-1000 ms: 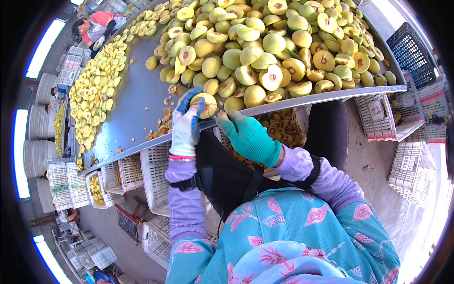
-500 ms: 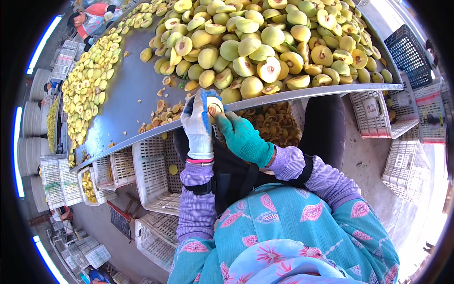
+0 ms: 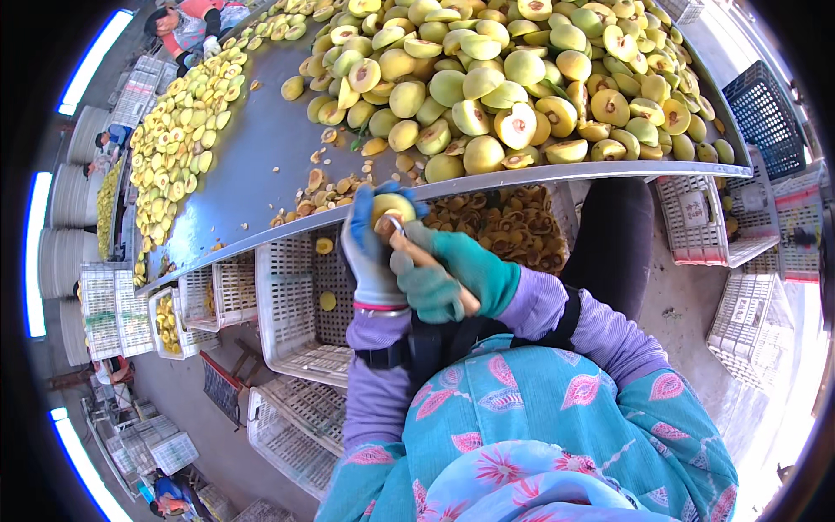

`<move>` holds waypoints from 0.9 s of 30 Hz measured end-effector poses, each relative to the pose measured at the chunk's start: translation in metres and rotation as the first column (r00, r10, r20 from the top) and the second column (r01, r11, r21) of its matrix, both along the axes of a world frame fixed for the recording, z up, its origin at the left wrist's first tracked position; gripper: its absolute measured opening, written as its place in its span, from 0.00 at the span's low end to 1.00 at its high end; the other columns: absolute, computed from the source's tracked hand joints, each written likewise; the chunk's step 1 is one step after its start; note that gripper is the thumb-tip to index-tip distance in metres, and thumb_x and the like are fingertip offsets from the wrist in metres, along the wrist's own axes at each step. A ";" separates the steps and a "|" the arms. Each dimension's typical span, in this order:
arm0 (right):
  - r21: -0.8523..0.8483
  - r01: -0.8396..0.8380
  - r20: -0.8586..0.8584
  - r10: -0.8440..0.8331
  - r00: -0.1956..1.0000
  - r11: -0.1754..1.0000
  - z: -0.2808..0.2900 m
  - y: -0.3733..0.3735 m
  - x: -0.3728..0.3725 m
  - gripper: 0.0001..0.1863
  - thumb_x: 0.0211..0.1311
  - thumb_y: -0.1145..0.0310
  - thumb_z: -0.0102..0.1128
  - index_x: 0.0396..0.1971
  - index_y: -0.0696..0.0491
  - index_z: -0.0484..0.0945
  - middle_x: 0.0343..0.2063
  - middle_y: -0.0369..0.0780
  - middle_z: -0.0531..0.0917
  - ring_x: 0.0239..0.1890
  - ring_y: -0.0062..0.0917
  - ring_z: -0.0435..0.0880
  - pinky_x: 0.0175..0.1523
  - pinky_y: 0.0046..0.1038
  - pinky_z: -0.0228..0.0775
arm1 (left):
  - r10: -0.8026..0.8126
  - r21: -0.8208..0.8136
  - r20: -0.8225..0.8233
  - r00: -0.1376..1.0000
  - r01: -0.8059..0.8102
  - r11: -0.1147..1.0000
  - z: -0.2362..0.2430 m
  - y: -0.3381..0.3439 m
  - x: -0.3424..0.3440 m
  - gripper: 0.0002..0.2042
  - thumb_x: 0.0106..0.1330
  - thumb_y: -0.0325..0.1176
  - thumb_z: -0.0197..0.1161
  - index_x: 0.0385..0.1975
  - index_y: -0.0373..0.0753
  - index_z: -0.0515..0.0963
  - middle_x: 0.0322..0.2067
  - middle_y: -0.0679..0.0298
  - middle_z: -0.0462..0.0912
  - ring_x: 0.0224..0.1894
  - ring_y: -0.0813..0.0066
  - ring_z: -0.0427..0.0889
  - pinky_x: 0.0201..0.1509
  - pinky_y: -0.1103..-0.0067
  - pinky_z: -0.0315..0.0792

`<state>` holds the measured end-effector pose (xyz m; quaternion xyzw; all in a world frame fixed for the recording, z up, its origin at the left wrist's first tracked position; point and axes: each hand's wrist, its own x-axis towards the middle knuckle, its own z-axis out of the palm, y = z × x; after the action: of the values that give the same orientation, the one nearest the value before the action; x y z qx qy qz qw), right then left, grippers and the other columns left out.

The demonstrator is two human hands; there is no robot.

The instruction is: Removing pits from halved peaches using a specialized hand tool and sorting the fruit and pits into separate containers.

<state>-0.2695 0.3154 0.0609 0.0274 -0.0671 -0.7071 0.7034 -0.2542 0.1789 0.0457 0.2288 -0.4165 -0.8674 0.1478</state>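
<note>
The left hand (image 3: 369, 242), in a white-and-blue glove, is curled around a yellow fruit half (image 3: 394, 206), which sits just off the near edge of the metal table (image 3: 274, 130). The fruit's hollow side faces the right hand (image 3: 461, 271) — apparently so the wooden-handled tool (image 3: 419, 254) can meet it squarely. The right hand, gloved in teal, is closed around that handle, its metal end at the fruit. The left forearm rises almost straight from below; the right slants in from the lower right, bringing both hands together before the body. Working over the edge probably lets scraps fall low: a crate of brown pieces (image 3: 500, 226) stands under the table, near a white crate (image 3: 285, 304), while the fruit pile (image 3: 487, 83) lies within easy reach above.
</note>
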 end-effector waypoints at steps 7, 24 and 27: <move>0.724 0.145 -0.165 -0.035 0.986 0.674 -0.067 0.035 -0.012 0.18 0.64 0.47 0.45 0.30 0.48 0.66 0.14 0.33 0.66 0.13 0.18 0.64 0.15 0.23 0.57 | 0.301 -0.975 0.123 0.946 0.172 -0.142 0.047 -0.063 -0.003 0.14 0.52 0.36 0.65 0.36 0.36 0.78 0.37 0.53 0.79 0.40 0.59 0.79 0.46 0.70 0.73; -0.421 0.830 -0.704 0.445 -0.554 0.367 -0.042 -0.002 -0.046 0.11 0.66 0.71 0.46 0.44 0.59 0.71 0.27 0.48 0.74 0.25 0.44 0.75 0.26 0.38 0.65 | -0.118 -0.609 -0.097 0.988 0.035 0.792 0.001 0.010 -0.055 0.16 0.67 0.39 0.53 0.45 0.33 0.72 0.42 0.55 0.77 0.42 0.65 0.79 0.46 0.75 0.75; -0.733 0.624 -0.406 0.562 -0.721 0.270 -0.049 0.000 -0.045 0.13 0.64 0.66 0.50 0.40 0.60 0.71 0.18 0.47 0.73 0.20 0.42 0.76 0.22 0.38 0.66 | -0.127 -0.437 -0.080 0.989 0.080 0.896 0.030 0.028 -0.049 0.13 0.64 0.32 0.56 0.44 0.32 0.73 0.40 0.57 0.78 0.40 0.67 0.80 0.46 0.77 0.75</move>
<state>-0.3142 0.3154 0.0114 -0.3320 0.8082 -0.4042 -0.2704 -0.3028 0.2069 0.0759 0.1216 -0.6015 -0.7709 0.1704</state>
